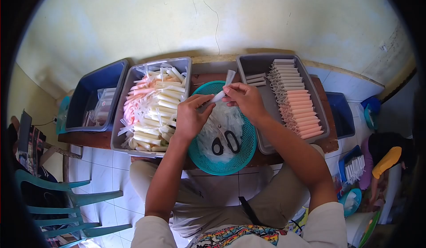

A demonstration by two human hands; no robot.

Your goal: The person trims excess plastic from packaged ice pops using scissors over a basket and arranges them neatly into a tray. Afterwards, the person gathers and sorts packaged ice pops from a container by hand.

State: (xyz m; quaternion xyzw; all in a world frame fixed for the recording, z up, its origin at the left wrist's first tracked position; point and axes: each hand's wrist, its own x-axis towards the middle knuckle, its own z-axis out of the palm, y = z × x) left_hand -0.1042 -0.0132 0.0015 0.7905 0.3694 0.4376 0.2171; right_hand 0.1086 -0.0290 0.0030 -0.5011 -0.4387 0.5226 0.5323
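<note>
Apparently one white tube [218,97] is being worked, left hand [188,115] and right hand [245,99] each pinching it, grip closed; the next move calls for steadiness.

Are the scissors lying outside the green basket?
No, the scissors lie inside the basket, on pieces of clear plastic.

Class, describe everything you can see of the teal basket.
The teal basket is round, open-topped and looks like plastic, its wall pierced with small holes. It appears to stand on the brown bench, between the left grey tray and the right grey tray; whether it touches them is unclear. Crumpled clear plastic and black-handled scissors lie inside. Above it, the left hand and right hand hold a pale packet.
</note>
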